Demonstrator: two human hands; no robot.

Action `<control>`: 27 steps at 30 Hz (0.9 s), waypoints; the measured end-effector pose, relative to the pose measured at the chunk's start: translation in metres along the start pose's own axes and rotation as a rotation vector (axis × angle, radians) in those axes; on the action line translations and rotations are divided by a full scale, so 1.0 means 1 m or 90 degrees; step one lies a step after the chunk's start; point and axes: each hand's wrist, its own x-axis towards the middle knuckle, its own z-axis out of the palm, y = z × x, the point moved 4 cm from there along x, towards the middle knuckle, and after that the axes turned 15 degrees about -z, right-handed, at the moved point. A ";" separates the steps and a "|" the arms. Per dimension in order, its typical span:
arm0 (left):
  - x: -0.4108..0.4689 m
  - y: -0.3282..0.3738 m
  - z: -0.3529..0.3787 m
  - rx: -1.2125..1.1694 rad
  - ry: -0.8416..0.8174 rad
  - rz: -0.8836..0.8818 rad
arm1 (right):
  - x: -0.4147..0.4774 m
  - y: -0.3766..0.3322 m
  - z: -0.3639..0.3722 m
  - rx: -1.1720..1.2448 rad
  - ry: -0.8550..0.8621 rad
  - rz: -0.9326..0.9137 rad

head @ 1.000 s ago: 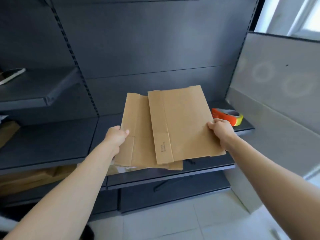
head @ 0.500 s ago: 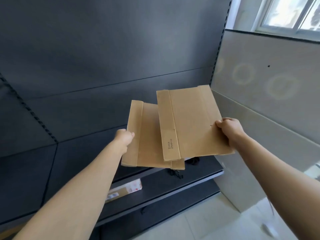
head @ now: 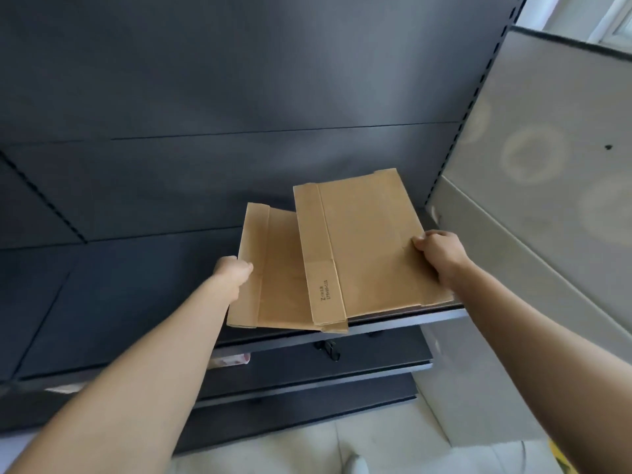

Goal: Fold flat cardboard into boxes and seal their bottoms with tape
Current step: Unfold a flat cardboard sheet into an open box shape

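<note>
Holding 2 flat cardboard blanks before dark shelving, we grip 1 in each hand. Our left hand [head: 232, 273] clenches the left edge of the lower blank [head: 273, 268]. Our right hand [head: 441, 254] grasps the right edge of the upper blank [head: 369, 241], which overlaps the lower. Both hang over the top shelf [head: 393, 325]. The shelf below [head: 376, 354] holds a small black object [head: 328, 348] and a pale packet [head: 229, 360], partly hidden by our left arm.
</note>
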 end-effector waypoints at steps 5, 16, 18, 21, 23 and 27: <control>0.010 -0.015 0.011 -0.025 0.023 -0.035 | 0.019 0.004 0.012 -0.021 -0.064 0.009; 0.047 -0.024 -0.005 0.000 0.125 -0.111 | 0.038 0.016 0.046 -0.048 -0.104 0.033; 0.052 -0.022 -0.012 0.034 0.175 -0.113 | 0.039 0.018 0.051 -0.049 -0.097 0.043; 0.052 -0.010 -0.021 0.152 0.260 -0.087 | 0.039 0.018 0.058 -0.054 -0.090 0.055; 0.048 0.004 -0.013 0.168 0.225 -0.019 | 0.040 0.017 0.061 -0.060 -0.083 0.056; 0.027 0.035 0.016 0.154 0.077 0.128 | 0.043 0.009 0.061 -0.069 -0.068 0.036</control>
